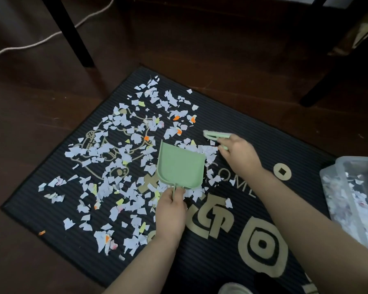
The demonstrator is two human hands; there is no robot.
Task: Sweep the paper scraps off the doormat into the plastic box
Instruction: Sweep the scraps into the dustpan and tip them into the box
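1. At the bottom edge of the frame a pale round rim (234, 288) pokes in; too little shows to say what it is.
2. Just above, lower centre, the left hand (171, 211) is wrapped round the thin handle of a green dustpan (180, 166); the pan lies flat on the doormat (253, 128) with its open lip pointing up the frame, so that scraps can be pushed straight in, I'd say; its tray looks empty.
3. Right of centre, the right hand (240, 152) grips a small green brush (216, 135) just past the pan's upper right corner; the brush is blurred, so I cannot tell whether it touches the mat; I think it is placed to draw the little heap at the lip into the pan.
4. The paper scraps (115, 149) lie thick over the left and centre of the mat, mostly pale with a few orange and yellow; most of the job looks undone; one orange scrap (42, 232) sits off the mat on the floor, lower left.
5. The clear plastic box (348, 187) stands at the right edge of the frame with scraps inside; it is near enough for a short carry, though the right forearm lies between pan and box.
6. Farthest off, on the dark wooden floor (200, 39): black furniture legs (72, 32) in the upper left and upper right of the frame, and a pale cable (40, 39) upper left; all well apart from the sweeping.
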